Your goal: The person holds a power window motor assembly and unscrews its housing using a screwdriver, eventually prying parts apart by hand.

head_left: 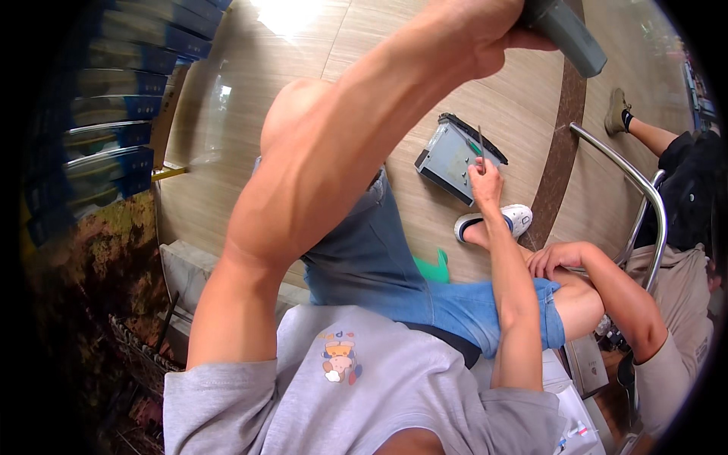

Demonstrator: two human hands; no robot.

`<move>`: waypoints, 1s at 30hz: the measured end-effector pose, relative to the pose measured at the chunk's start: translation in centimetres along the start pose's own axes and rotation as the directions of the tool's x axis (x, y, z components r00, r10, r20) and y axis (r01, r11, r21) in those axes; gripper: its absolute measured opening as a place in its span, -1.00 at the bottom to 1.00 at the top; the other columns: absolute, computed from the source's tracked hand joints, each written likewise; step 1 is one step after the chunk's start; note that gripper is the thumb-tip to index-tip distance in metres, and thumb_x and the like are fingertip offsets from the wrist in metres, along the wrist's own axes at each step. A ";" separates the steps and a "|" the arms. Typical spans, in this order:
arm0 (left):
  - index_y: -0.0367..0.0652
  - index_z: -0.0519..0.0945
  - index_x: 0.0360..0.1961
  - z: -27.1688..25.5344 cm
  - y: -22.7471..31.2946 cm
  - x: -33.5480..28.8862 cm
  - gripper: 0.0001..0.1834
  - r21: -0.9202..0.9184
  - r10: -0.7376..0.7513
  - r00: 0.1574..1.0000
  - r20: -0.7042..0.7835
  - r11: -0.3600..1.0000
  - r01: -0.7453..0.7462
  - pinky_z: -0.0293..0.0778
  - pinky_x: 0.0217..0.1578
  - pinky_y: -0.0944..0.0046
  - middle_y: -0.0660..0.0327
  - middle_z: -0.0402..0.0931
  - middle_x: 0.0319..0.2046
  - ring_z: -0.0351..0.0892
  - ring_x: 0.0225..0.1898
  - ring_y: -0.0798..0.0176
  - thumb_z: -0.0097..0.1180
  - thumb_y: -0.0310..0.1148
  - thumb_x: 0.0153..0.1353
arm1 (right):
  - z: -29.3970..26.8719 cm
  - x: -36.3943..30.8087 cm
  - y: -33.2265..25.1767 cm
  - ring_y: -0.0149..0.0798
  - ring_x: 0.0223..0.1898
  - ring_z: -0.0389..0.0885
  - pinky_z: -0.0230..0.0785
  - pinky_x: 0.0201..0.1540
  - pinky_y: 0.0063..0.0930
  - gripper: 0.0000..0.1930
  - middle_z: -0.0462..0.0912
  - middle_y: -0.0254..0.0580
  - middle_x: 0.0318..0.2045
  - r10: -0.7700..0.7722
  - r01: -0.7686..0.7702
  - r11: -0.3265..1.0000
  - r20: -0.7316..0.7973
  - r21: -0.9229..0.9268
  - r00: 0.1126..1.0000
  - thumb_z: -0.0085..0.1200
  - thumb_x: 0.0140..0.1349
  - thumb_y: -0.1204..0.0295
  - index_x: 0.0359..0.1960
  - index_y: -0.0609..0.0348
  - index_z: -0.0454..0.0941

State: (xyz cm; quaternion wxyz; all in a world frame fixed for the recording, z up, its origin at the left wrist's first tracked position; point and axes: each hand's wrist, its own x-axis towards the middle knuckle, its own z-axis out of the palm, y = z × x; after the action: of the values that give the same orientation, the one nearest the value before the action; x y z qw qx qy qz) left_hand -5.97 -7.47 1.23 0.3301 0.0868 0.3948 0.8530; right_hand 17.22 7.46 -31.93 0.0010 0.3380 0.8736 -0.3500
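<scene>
The left hand (485, 30), at upper frame, has its fingers wrapped round a grey tool (565, 30). The right hand (485, 178) pinches a thin screwdriver (480, 148) upright on the grey metal box (455, 159) on the floor. The box looks closed, so work on it seems barely begun.

Glossy beige tile floor (227, 129) — grey metal box (452, 158), green scrap (432, 267)

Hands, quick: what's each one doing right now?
Left hand: raised high, closed around a grey handle.
Right hand: closed on a thin tool, its tip on the grey metal box on the floor.
</scene>
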 end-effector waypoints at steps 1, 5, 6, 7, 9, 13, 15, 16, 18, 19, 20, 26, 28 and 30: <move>-0.12 0.46 -0.06 0.3 0.2 -0.1 -0.76 -0.009 -0.018 1.000 -0.005 1.000 0.018 0.68 -0.17 0.13 0.22 0.52 -0.18 0.60 -0.17 0.27 0.00 -0.20 0.43 | 0.9 -0.3 0.6 -0.15 -0.21 0.69 0.52 -0.12 -0.24 -0.67 0.67 -0.06 -0.27 -0.085 0.084 0.996 -0.058 -0.019 0.995 0.24 0.15 0.36 -0.05 0.17 0.62; -0.13 0.48 -0.10 1.0 -0.2 -0.2 -0.81 0.023 -0.058 0.986 -0.155 0.998 0.062 0.67 -0.17 0.15 0.20 0.53 -0.20 0.60 -0.17 0.24 0.01 -0.26 0.40 | 2.2 -0.6 0.6 -0.05 -0.13 0.66 0.51 -0.08 -0.19 -0.66 0.62 -0.01 -0.17 -0.214 0.201 0.972 -0.102 -0.125 0.972 0.24 0.16 0.40 -0.01 0.13 0.61; -0.13 0.49 -0.10 1.3 -0.1 -0.6 -0.81 0.039 -0.033 0.983 -0.178 0.998 0.041 0.67 -0.17 0.15 0.20 0.53 -0.21 0.60 -0.18 0.24 0.02 -0.27 0.39 | 2.2 -0.6 0.3 -0.01 -0.13 0.65 0.50 -0.08 -0.18 -0.66 0.62 -0.02 -0.16 -0.214 0.201 0.969 -0.082 -0.144 0.973 0.24 0.17 0.38 0.00 0.09 0.61; -0.13 0.49 -0.11 1.6 -0.1 -1.0 -0.81 0.055 -0.010 0.980 -0.201 0.998 0.021 0.66 -0.17 0.15 0.19 0.54 -0.21 0.60 -0.18 0.23 0.02 -0.27 0.38 | 2.2 -0.6 0.0 0.03 -0.12 0.64 0.50 -0.07 -0.17 -0.66 0.61 -0.03 -0.15 -0.214 0.202 0.966 -0.062 -0.163 0.975 0.25 0.17 0.37 0.01 0.06 0.61; -0.14 0.51 -0.11 1.6 0.2 -1.4 -0.81 0.103 -0.022 0.980 -0.196 0.994 0.043 0.65 -0.14 0.15 0.19 0.55 -0.19 0.60 -0.17 0.23 0.04 -0.29 0.36 | 2.2 -0.7 -0.6 0.05 -0.08 0.63 0.51 -0.05 -0.12 -0.67 0.57 -0.08 -0.07 -0.214 0.204 0.961 -0.035 -0.185 0.976 0.19 0.22 0.33 0.04 -0.04 0.60; -0.17 0.51 -0.08 0.0 -1.1 0.4 -0.79 0.214 -0.161 0.986 -0.040 0.963 0.166 0.64 -0.11 0.16 0.17 0.57 -0.19 0.63 -0.22 0.21 0.10 -0.33 0.32 | 2.4 -0.4 -1.4 0.08 -0.09 0.64 0.52 -0.09 -0.06 -0.74 0.57 -0.13 -0.09 -0.181 0.167 0.951 -0.032 -0.258 0.983 0.13 0.28 0.31 -0.02 0.00 0.59; -0.17 0.51 -0.09 0.9 -1.6 -0.1 -0.77 0.019 -0.193 0.975 -0.108 0.980 0.196 0.63 -0.15 0.19 0.19 0.58 -0.22 0.64 -0.24 0.21 0.16 -0.35 0.28 | 1.9 -0.2 -1.7 0.08 -0.11 0.64 0.51 -0.10 -0.08 -0.82 0.61 -0.06 -0.13 -0.153 0.149 0.942 0.010 -0.301 0.988 0.14 0.27 0.36 -0.12 0.05 0.61; -0.17 0.51 -0.09 1.2 -1.7 -0.2 -0.77 0.024 -0.190 0.977 -0.097 0.981 0.193 0.63 -0.15 0.19 0.19 0.58 -0.22 0.64 -0.24 0.21 0.16 -0.35 0.28 | 1.9 -0.2 -1.9 0.08 -0.11 0.64 0.51 -0.10 -0.08 -0.82 0.61 -0.06 -0.13 -0.155 0.147 0.943 -0.002 -0.299 0.988 0.14 0.27 0.36 -0.12 0.05 0.61; -0.13 0.51 -0.09 1.8 -1.6 -0.2 -0.74 0.087 -0.187 0.970 -0.158 0.975 0.202 0.61 -0.17 0.19 0.25 0.58 -0.24 0.63 -0.24 0.25 0.21 -0.31 0.25 | 1.9 0.3 -1.2 0.09 -0.13 0.64 0.51 -0.11 -0.07 -0.84 0.61 -0.04 -0.16 -0.191 0.189 0.938 0.021 -0.291 0.981 0.11 0.29 0.36 -0.15 0.06 0.61; -0.13 0.51 -0.09 1.9 -2.0 0.2 -0.74 0.087 -0.183 0.974 -0.137 0.977 0.196 0.61 -0.17 0.19 0.25 0.58 -0.24 0.63 -0.24 0.25 0.21 -0.31 0.25 | 1.7 0.4 -0.7 0.09 -0.13 0.64 0.51 -0.11 -0.07 -0.84 0.61 -0.04 -0.16 -0.192 0.184 0.937 0.001 -0.298 0.981 0.11 0.29 0.36 -0.15 0.06 0.61; -0.17 0.55 -0.13 1.7 -2.4 0.5 -0.75 0.146 -0.133 0.984 -0.120 0.978 0.150 0.59 -0.18 0.22 0.24 0.60 -0.27 0.62 -0.26 0.30 0.21 -0.26 0.26 | 1.5 0.5 -0.7 0.10 -0.14 0.64 0.51 -0.12 -0.07 -0.84 0.61 -0.02 -0.17 -0.228 0.232 0.924 0.049 -0.303 0.972 0.10 0.28 0.37 -0.15 0.08 0.61; -0.15 0.55 -0.11 1.6 -2.8 1.4 -0.72 0.207 -0.106 0.992 -0.069 0.971 0.118 0.57 -0.06 0.09 0.20 0.64 -0.24 0.65 -0.18 0.30 0.26 -0.28 0.22 | -5.8 0.7 -1.3 0.14 -0.17 0.63 0.50 -0.10 -0.07 -0.81 0.61 0.09 -0.20 -0.342 0.360 0.902 0.115 -0.237 0.933 0.03 0.21 0.43 -0.20 0.18 0.64; -0.14 0.56 -0.12 1.7 -2.9 1.4 -0.73 0.172 -0.124 0.991 -0.048 0.976 0.130 0.57 -0.06 0.10 0.21 0.64 -0.25 0.65 -0.19 0.30 0.26 -0.27 0.22 | -10.0 0.8 -1.6 0.15 -0.19 0.62 0.49 -0.08 -0.08 -0.78 0.62 0.11 -0.24 -0.332 0.379 0.897 0.220 -0.226 0.917 0.00 0.17 0.44 -0.24 0.21 0.65; -0.11 0.58 -0.16 1.0 -2.1 0.9 -0.76 0.153 -0.139 0.988 -0.070 0.977 0.148 0.58 -0.08 0.10 0.22 0.65 -0.29 0.65 -0.22 0.33 0.27 -0.27 0.21 | -12.8 0.9 -3.9 0.14 -0.22 0.61 0.48 -0.12 -0.10 -0.80 0.63 0.12 -0.32 -0.349 0.403 0.899 0.279 -0.170 0.895 0.02 0.14 0.44 -0.29 0.24 0.66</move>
State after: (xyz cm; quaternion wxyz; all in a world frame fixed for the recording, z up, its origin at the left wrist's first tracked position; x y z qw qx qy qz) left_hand -5.21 -5.26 0.25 0.3713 0.0589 0.4759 0.7951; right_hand 17.22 13.69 -20.09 0.0773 0.1141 0.9496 -0.2817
